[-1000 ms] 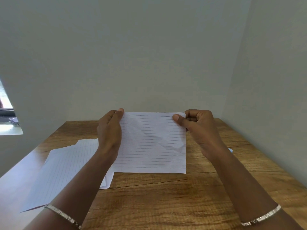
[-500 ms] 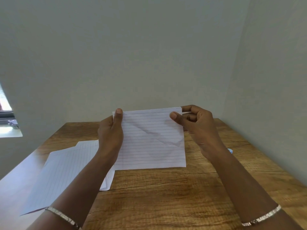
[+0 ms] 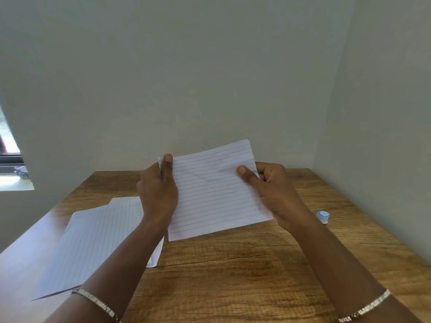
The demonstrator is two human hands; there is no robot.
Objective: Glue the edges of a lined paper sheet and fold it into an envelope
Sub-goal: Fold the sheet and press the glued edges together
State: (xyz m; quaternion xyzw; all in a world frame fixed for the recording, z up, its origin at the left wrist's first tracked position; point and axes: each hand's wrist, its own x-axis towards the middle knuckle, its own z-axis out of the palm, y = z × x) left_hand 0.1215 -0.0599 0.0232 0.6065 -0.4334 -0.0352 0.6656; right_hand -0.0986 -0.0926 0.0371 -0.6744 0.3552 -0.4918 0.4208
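A folded lined paper sheet (image 3: 214, 192) is held up off the wooden table (image 3: 233, 271), tilted with its right corner raised. My left hand (image 3: 158, 194) grips its left edge, thumb lying along the front. My right hand (image 3: 272, 190) pinches its right edge, thumb on the front and fingers curled behind. A faint crease crosses the sheet's upper middle.
Loose lined sheets (image 3: 93, 241) lie flat on the table's left side, partly under my left forearm. A small white and blue glue cap or tube end (image 3: 323, 216) sits on the table at the right. Walls close in behind and on the right.
Both hands have lifted the folded sheet higher and rotated it, so its right corner now rises above the left. The right thumb has slid further onto the front.
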